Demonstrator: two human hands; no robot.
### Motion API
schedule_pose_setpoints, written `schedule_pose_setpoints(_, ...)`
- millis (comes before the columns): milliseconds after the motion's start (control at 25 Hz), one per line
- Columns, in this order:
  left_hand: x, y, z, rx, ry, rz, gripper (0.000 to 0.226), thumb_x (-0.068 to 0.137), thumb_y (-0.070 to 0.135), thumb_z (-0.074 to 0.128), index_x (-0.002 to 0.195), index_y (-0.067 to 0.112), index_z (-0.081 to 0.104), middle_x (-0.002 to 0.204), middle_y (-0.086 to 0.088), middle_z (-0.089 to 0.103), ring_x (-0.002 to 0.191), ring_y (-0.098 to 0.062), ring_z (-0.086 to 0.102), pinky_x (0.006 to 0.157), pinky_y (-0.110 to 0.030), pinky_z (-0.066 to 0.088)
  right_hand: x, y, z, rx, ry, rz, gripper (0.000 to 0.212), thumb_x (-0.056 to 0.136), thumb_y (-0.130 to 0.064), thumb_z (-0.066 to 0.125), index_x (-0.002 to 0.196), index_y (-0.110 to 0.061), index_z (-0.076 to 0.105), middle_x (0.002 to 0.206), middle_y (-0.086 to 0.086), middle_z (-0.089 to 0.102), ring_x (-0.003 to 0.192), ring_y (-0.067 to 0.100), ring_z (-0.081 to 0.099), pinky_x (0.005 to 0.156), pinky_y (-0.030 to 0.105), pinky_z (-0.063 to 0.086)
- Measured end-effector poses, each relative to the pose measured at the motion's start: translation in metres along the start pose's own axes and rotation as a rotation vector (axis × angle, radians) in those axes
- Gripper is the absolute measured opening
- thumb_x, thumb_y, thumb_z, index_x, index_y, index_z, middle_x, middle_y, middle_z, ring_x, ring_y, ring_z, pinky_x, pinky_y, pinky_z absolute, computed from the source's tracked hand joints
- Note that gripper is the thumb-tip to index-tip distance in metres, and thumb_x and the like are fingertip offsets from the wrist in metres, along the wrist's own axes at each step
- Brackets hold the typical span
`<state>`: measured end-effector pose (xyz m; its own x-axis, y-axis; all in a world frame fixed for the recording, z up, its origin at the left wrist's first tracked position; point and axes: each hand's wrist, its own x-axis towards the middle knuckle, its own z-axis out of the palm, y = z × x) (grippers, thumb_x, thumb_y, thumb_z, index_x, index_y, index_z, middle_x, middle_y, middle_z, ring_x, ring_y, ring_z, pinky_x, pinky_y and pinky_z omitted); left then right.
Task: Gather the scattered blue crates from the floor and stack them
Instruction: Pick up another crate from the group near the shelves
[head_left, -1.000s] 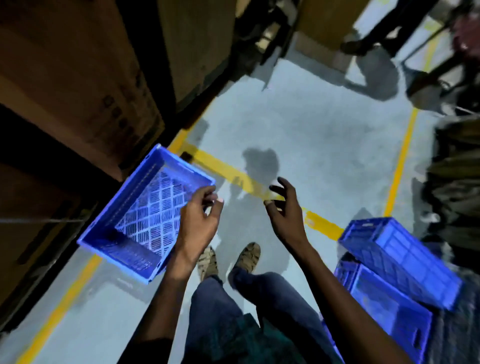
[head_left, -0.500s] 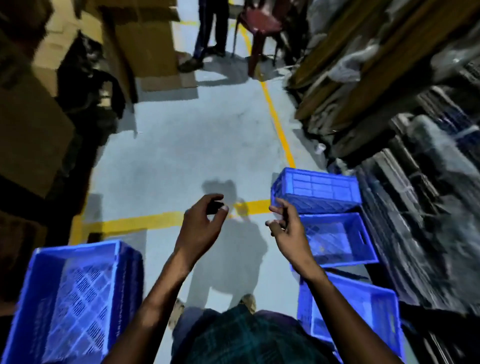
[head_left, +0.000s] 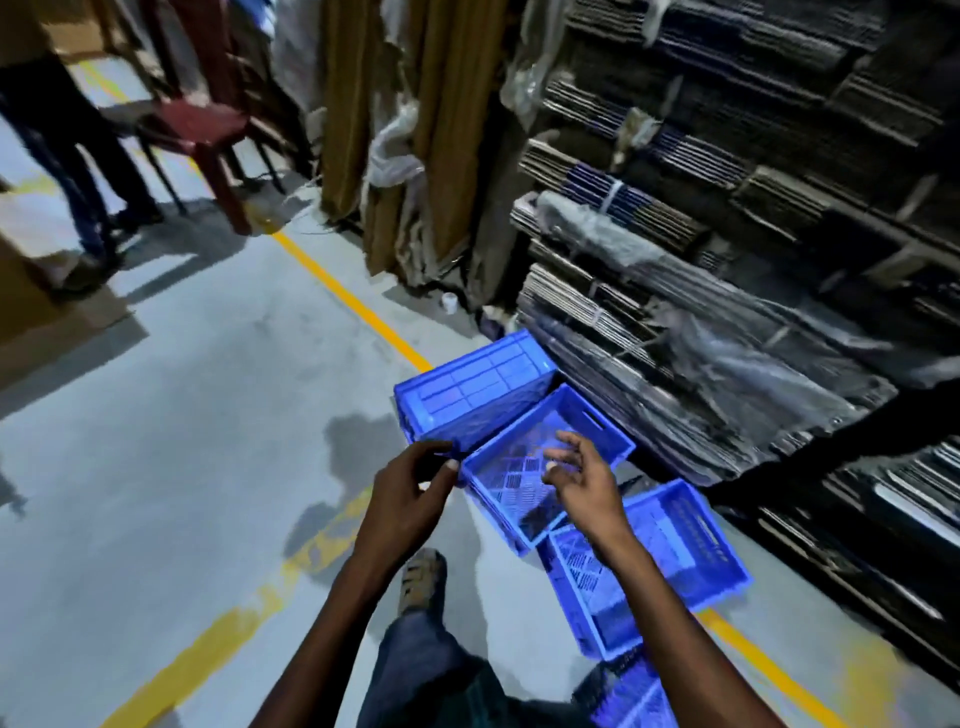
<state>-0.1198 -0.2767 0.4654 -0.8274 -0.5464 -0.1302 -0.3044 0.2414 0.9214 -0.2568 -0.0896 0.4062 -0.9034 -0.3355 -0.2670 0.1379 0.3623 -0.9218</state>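
Observation:
Several blue crates lie on the grey floor beside the shelving. One crate (head_left: 472, 392) is upside down. Against it sits an open crate (head_left: 597, 428), tilted, mesh bottom showing. A third open crate (head_left: 680, 540) lies nearer me, and a corner of another crate (head_left: 641, 699) shows at the bottom edge. My left hand (head_left: 410, 493) is loosely curled at the near left corner of the middle open crate, holding nothing. My right hand (head_left: 582, 480) hovers over that crate's inside with fingers spread and empty.
Racks of flat cardboard bundles (head_left: 701, 260) wrapped in plastic fill the right side. Yellow floor lines (head_left: 353, 301) cross the aisle. A red chair (head_left: 202, 130) and another person's legs (head_left: 78, 171) stand at the far left. My foot (head_left: 423, 577) is below my hands.
The view has swung right, away from the crate on the left, which is out of sight now. Both hands, still empty, have come over the group of crates by the shelving.

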Motion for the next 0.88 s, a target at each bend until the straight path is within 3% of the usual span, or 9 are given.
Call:
schedule_pose_setpoints(120, 0.063, 0.003, 0.026, -0.004, -0.112, -0.006, 0.020, 0.092, 0.020, 0.066, 0.112, 0.016, 0.068, 0.098, 0.005, 0.072, 0.084, 0.017, 0.062, 0.069, -0.003, 0.043, 0.037, -0.002, -0.016, 0.014, 0.147, 0.046, 0.037, 0.091, 0.002, 0.055, 0.121, -0.019, 0.053, 0.104, 0.000, 0.067, 0.096, 0.028, 0.067, 0.084, 0.042, 0.056)
schedule_pose_setpoints(240, 0.121, 0.007, 0.052, 0.029, -0.268, 0.012, 0.014, 0.092, 0.013, 0.064, 0.106, 0.013, 0.068, 0.088, 0.004, 0.067, 0.073, 0.022, 0.057, 0.068, -0.001, 0.042, 0.054, 0.003, -0.022, 0.063, 0.309, 0.120, 0.036, 0.091, 0.004, 0.054, 0.117, -0.020, 0.052, 0.101, 0.003, 0.064, 0.087, 0.018, 0.063, 0.072, 0.024, 0.049)
schedule_pose_setpoints(360, 0.159, 0.009, 0.078, 0.048, -0.432, 0.078, 0.014, 0.092, 0.010, 0.064, 0.104, 0.017, 0.067, 0.095, 0.002, 0.070, 0.080, 0.017, 0.061, 0.081, -0.017, 0.050, 0.056, 0.015, -0.025, 0.091, 0.415, 0.181, 0.036, 0.090, 0.003, 0.055, 0.114, -0.023, 0.052, 0.099, 0.003, 0.065, 0.077, 0.009, 0.062, 0.059, 0.011, 0.044)
schedule_pose_setpoints(480, 0.184, 0.003, 0.113, 0.066, -0.570, 0.100, 0.018, 0.092, 0.010, 0.065, 0.109, 0.010, 0.068, 0.101, -0.003, 0.072, 0.094, -0.009, 0.068, 0.087, -0.031, 0.053, 0.048, 0.035, -0.035, 0.093, 0.505, 0.269, 0.037, 0.081, -0.007, 0.057, 0.109, -0.031, 0.053, 0.099, 0.007, 0.064, 0.071, 0.019, 0.060, 0.052, 0.017, 0.044)
schedule_pose_setpoints(600, 0.193, -0.002, 0.146, 0.100, -0.664, 0.130, 0.022, 0.092, 0.012, 0.063, 0.113, 0.007, 0.068, 0.102, -0.006, 0.072, 0.097, -0.019, 0.068, 0.088, -0.037, 0.055, 0.034, 0.061, -0.051, 0.120, 0.549, 0.328, 0.038, 0.083, -0.010, 0.060, 0.118, -0.022, 0.054, 0.105, 0.009, 0.061, 0.078, 0.028, 0.057, 0.059, 0.032, 0.050)
schedule_pose_setpoints(680, 0.191, -0.005, 0.167, 0.132, -0.718, 0.105, 0.024, 0.093, 0.012, 0.063, 0.115, 0.006, 0.067, 0.102, -0.006, 0.071, 0.097, -0.019, 0.067, 0.090, -0.038, 0.054, 0.028, 0.079, -0.063, 0.062, 0.560, 0.432, 0.037, 0.090, -0.001, 0.058, 0.124, -0.016, 0.054, 0.103, 0.001, 0.062, 0.088, 0.022, 0.059, 0.068, 0.020, 0.051)
schedule_pose_setpoints(800, 0.180, -0.019, 0.205, 0.225, -0.827, 0.104, 0.026, 0.093, 0.016, 0.062, 0.119, 0.010, 0.066, 0.105, -0.007, 0.071, 0.100, -0.021, 0.067, 0.091, -0.036, 0.053, 0.020, 0.122, -0.075, 0.228, 0.700, 0.547, 0.025, 0.093, 0.009, 0.050, 0.104, -0.012, 0.057, 0.075, -0.005, 0.064, 0.066, 0.013, 0.058, 0.056, 0.019, 0.043)
schedule_pose_setpoints(880, 0.174, -0.035, 0.239, 0.280, -0.878, 0.125, 0.028, 0.094, 0.018, 0.062, 0.120, 0.011, 0.065, 0.108, -0.009, 0.072, 0.102, -0.022, 0.067, 0.089, -0.033, 0.053, 0.017, 0.161, -0.076, 0.315, 0.748, 0.643, 0.023, 0.094, 0.009, 0.048, 0.106, -0.010, 0.054, 0.078, 0.004, 0.060, 0.050, 0.006, 0.056, 0.043, 0.018, 0.040)
